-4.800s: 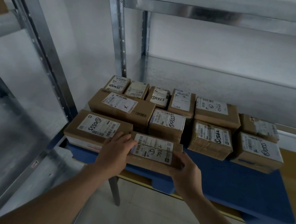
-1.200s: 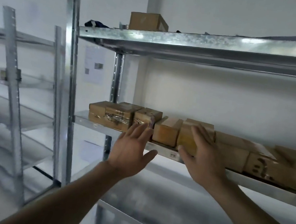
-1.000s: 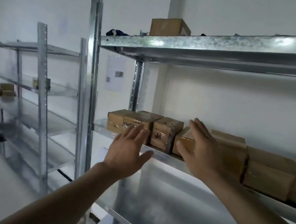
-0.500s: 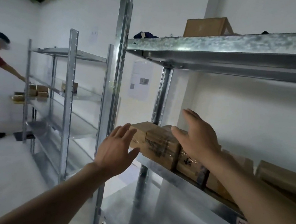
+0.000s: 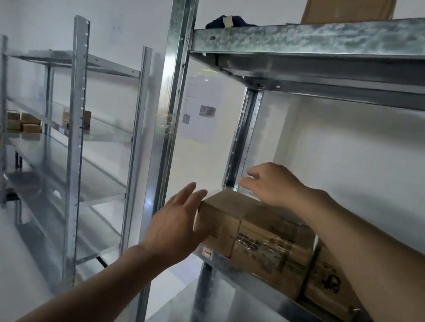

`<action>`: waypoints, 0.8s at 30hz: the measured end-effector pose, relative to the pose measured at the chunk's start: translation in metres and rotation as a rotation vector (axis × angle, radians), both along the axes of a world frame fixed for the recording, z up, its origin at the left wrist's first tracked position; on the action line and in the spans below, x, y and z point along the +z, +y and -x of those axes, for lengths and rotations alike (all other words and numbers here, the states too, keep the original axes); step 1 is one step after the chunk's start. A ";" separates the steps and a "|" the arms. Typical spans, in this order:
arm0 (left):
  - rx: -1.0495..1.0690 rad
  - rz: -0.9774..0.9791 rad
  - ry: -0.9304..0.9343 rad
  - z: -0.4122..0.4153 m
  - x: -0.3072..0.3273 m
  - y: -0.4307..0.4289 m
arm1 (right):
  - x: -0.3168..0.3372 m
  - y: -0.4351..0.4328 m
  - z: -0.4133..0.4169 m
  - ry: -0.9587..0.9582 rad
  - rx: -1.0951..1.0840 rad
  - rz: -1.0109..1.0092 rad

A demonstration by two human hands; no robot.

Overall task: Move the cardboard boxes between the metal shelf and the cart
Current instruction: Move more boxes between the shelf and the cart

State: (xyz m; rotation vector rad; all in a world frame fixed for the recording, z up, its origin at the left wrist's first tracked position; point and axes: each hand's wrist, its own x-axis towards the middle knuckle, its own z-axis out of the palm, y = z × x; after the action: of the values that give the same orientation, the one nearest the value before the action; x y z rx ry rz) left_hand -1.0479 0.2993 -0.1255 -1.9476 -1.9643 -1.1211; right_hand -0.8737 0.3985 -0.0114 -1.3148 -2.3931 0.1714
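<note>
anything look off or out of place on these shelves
A dark bundled cloth lies at the left end of the top shelf, left of a cardboard box: the only thing there that is not a box. The row of boxes on the shelf below sits square; no damage shows, though the picture is blurred.

The metal shelf (image 5: 333, 44) carries a row of cardboard boxes (image 5: 273, 247) on its middle level, starting just right of the front upright (image 5: 169, 99). Higher, right of that upright, sit a lone box (image 5: 347, 7) and a dark bundle (image 5: 226, 22).
</note>
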 end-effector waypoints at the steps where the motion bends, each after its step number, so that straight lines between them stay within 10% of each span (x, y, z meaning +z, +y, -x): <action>1: -0.017 0.002 -0.004 0.002 0.000 0.004 | -0.002 0.006 0.005 -0.008 -0.012 0.021; 12: -0.098 0.026 -0.071 0.014 -0.001 0.019 | -0.017 0.035 0.024 -0.189 -0.053 0.192; 24: -0.202 -0.198 -0.348 0.015 0.011 0.014 | 0.002 0.007 0.027 0.294 -0.004 0.004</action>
State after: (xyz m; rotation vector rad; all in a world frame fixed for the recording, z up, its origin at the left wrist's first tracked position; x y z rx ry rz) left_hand -1.0625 0.3136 -0.1143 -1.9843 -1.7436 -1.7381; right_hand -0.9010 0.4053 -0.0094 -1.2034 -2.1436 0.3436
